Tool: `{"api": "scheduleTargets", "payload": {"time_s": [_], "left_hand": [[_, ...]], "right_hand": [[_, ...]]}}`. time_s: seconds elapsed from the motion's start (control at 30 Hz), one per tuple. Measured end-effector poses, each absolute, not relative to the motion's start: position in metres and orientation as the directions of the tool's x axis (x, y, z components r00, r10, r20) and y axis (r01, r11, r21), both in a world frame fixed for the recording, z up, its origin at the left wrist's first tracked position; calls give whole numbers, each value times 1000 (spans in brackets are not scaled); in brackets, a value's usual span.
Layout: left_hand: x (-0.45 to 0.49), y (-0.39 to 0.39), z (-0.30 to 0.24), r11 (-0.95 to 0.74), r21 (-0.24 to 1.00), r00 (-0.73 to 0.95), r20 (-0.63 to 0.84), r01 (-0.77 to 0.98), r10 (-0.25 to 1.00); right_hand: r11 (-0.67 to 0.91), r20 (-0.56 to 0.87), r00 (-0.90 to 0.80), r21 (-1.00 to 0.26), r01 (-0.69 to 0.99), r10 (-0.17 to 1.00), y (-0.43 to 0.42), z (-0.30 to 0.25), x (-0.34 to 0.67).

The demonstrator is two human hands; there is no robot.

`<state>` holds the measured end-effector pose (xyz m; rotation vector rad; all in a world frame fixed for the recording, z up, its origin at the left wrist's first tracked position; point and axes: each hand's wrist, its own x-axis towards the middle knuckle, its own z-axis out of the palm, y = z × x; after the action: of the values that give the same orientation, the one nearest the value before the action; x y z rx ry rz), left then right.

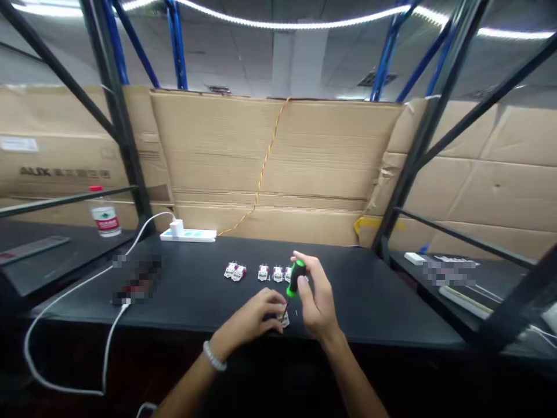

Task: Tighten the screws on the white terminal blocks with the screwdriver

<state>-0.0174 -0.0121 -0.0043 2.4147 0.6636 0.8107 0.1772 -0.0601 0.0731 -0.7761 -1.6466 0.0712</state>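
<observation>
My right hand point(317, 296) grips a green and black screwdriver point(297, 277), its shaft slanting down to a small white part point(284, 319) near the table's front edge. Fingers of my left hand point(259, 313) are closed on that white part from the left and cover much of it. Beyond the hands stand similar white and purple parts in a row, among them one part point(263, 273) and another point(278, 274); my right hand hides some of the row. Two more such parts point(235, 271) lie together to the left. What exactly these parts are, I cannot tell.
A white power strip point(191, 235) with a plugged charger lies at the back left of the black table point(195, 296). A white cable point(82, 284) loops off the left edge. A bottle point(105, 217) stands on the left neighbouring surface. Cardboard point(270, 157) walls the back.
</observation>
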Motion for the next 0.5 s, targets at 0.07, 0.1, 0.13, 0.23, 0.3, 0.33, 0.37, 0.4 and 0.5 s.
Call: {"api": "scheduleTargets", "payload": {"time_s": [0.07, 0.1, 0.13, 0.23, 0.3, 0.33, 0.37, 0.4, 0.5], "left_hand": [[-17, -12, -6, -751, 596, 700, 406, 284, 588], [-17, -13, -6, -751, 595, 699, 408, 284, 588], [-17, -13, -5, -753, 593, 698, 410, 285, 587], [-16, -14, -1, -758, 587, 706, 406, 285, 580], [-16, -15, 1, -757, 588, 712, 400, 283, 577], [-16, -15, 2, -758, 589, 714, 401, 279, 574], [-17, -15, 1, -759, 590, 717, 400, 275, 571], [-17, -14, 0, -761, 588, 717, 402, 275, 570], [-17, -12, -4, -775, 566, 718, 411, 281, 561]], "right_hand": [[758, 883, 39, -424, 496, 468, -61, 75, 175], [739, 894, 84, -413, 533, 439, -61, 75, 174], [717, 900, 127, -412, 563, 418, -61, 76, 173], [682, 884, 163, -446, 579, 439, -62, 80, 173], [704, 864, 87, -458, 542, 495, -64, 82, 175], [722, 860, 46, -455, 521, 509, -65, 83, 176], [739, 860, 15, -447, 503, 510, -66, 83, 177], [752, 864, -2, -437, 493, 504, -67, 83, 177], [741, 883, 25, -408, 533, 468, -67, 80, 176]]}}
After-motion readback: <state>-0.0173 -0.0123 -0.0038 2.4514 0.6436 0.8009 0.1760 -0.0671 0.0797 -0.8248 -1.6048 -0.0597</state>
